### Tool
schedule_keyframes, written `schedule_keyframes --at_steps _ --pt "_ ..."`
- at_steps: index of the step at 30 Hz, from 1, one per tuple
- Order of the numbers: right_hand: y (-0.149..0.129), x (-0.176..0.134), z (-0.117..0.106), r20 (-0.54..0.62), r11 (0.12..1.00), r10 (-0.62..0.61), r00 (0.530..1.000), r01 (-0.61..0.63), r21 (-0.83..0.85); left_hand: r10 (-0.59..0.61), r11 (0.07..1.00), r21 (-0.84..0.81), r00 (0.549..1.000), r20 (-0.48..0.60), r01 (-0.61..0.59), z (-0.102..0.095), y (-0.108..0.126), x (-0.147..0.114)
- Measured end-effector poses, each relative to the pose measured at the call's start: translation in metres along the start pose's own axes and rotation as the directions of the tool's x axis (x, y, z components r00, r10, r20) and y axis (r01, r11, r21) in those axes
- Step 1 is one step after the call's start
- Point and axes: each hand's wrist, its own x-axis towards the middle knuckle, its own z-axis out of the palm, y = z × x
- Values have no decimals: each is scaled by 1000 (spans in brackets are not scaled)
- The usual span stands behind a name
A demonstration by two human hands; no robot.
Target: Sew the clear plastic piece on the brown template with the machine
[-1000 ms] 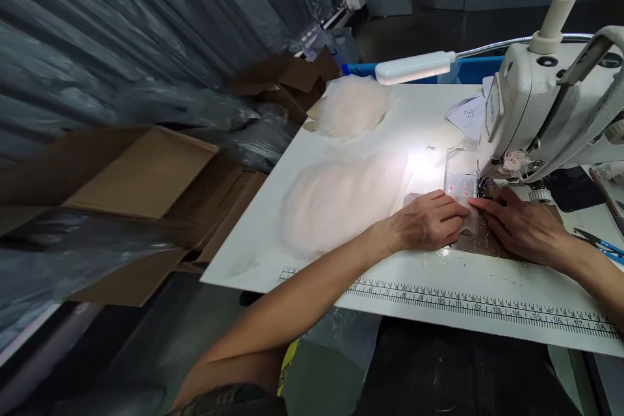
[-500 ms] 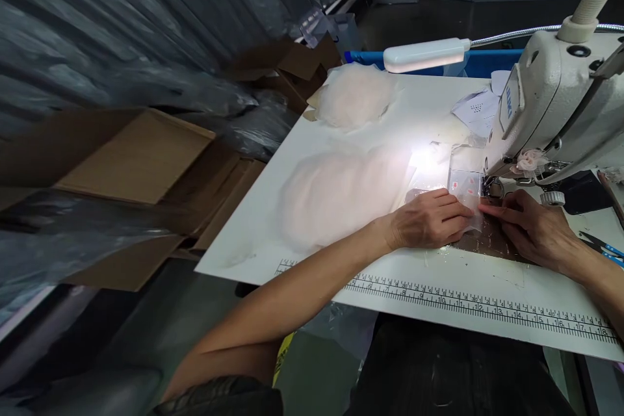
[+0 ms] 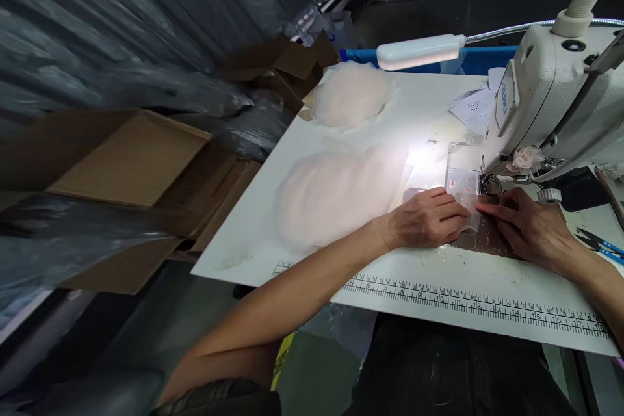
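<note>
My left hand (image 3: 426, 220) lies flat on a small clear plastic piece with red marks (image 3: 462, 186), pressing it onto the white table (image 3: 400, 273) in front of the needle of the white sewing machine (image 3: 550, 97). My right hand (image 3: 524, 224) rests opposite it, fingertips pinching the same clear piece just below the presser foot. Both hands sit on a brown patch of the machine bed.
Two heaps of pale pink sheer fabric (image 3: 336, 192) (image 3: 351, 94) lie left and back of my hands. A white lamp (image 3: 414, 52) shines on the work. A printed ruler (image 3: 468, 305) runs along the table's near edge. Scissors (image 3: 597, 240) lie at right; cardboard boxes (image 3: 131, 162) stand on the left.
My view has shifted slightly; the hands stay at the needle and have inched the clear piece a little toward the presser foot.
</note>
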Motion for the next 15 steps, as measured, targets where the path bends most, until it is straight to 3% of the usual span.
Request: schedule_keyframes --at_steps 4,8,15 --pt "1 -1 -1 -35 993 5 999 0 120 41 996 75 999 -23 -39 -1 1 2" --pt "5 -1 -7 1 946 110 994 -105 306 47 988 150 998 -32 -42 -2 3 4" --pt "-2 1 -17 -9 883 239 971 -214 418 4 993 118 1000 5 -4 0 3 3"
